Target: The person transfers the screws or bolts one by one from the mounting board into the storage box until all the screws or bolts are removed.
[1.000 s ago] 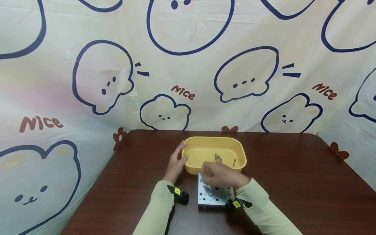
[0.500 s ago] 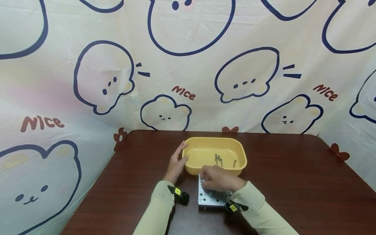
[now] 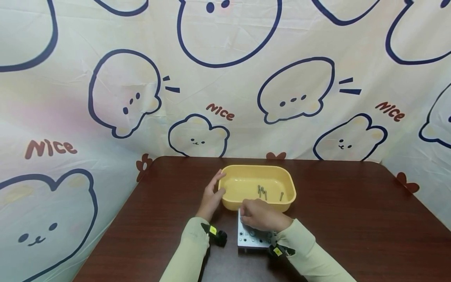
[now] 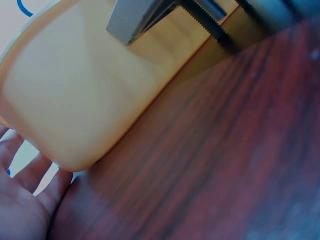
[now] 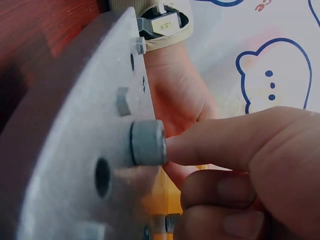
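Observation:
In the head view my left hand (image 3: 210, 197) rests against the left end of a yellow plastic tub (image 3: 230, 204), fingers fairly straight and thumb apart. The left wrist view shows those fingers (image 4: 34, 172) against the tub's outer wall. My right hand (image 3: 262, 215) is over a silver metal plate (image 3: 246, 243) close to the tub's near side. In the right wrist view its lower fingers are curled, and a fingertip (image 5: 182, 150) is right at a round bolt head (image 5: 148, 142) standing out of the plate. The tip's far side is hidden.
Several loose bolts (image 3: 262, 192) lie in the tub, with another bolt (image 3: 281, 196) apart on the right. Threaded bolt shanks (image 4: 204, 21) stick out under the plate. The dark wooden table (image 3: 352, 211) meets a cartoon-printed cloth (image 3: 243, 98) behind and at the sides.
My right hand and wrist have shifted slightly left and toward me over the plate, uncovering the bolts in the tub more fully. The left hand and tub stay in place.

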A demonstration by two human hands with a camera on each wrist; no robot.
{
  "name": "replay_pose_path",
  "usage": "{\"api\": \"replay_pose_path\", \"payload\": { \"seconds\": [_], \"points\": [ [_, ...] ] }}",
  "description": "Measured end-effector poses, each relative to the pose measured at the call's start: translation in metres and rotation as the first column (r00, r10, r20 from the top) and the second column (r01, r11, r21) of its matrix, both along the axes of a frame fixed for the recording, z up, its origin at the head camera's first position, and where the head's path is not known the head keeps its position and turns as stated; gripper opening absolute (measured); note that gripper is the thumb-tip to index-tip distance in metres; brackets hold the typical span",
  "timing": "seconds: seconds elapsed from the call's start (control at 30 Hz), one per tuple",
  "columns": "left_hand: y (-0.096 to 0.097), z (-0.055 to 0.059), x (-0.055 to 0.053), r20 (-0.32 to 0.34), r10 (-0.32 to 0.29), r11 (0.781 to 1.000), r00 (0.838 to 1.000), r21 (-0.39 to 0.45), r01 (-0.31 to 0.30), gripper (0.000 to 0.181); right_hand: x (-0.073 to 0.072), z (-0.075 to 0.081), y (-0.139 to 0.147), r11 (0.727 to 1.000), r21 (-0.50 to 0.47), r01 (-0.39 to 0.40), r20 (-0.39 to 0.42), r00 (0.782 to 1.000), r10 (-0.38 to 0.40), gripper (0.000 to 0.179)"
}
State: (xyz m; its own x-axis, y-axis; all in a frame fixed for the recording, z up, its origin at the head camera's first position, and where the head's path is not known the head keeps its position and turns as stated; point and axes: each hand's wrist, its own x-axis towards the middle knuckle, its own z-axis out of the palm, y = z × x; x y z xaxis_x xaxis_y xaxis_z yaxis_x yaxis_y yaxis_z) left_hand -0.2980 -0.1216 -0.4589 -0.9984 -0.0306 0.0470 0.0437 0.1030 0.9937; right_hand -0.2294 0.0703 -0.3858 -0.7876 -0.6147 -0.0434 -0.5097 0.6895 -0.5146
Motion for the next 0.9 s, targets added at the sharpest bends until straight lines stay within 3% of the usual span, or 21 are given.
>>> {"api": "replay_pose_path", "payload": {
  "seconds": [0.23,0.43,0.7,0.9],
  "points": [
    [-0.001,0.007,0.002,0.025,-0.022,1.000,0.999,-0.004,0.022,0.052,0.000,-0.002,-0.002,1.000,0.013,0.001,-0.076,0.997,0.000,0.010],
    [-0.002,0.017,0.005,0.044,-0.044,0.999,0.998,-0.022,0.045,0.054,0.001,-0.001,-0.004,0.999,0.044,0.026,-0.072,0.997,-0.023,0.008],
    [-0.001,0.004,0.000,0.019,-0.017,1.000,1.000,-0.007,0.018,0.052,0.002,-0.002,-0.005,0.998,0.057,0.029,-0.129,0.991,-0.021,0.011],
    [0.000,0.001,0.001,-0.005,-0.002,1.000,1.000,-0.008,0.001,0.050,0.001,-0.004,-0.005,0.998,0.061,0.028,-0.172,0.985,-0.017,0.012]
  ]
}}
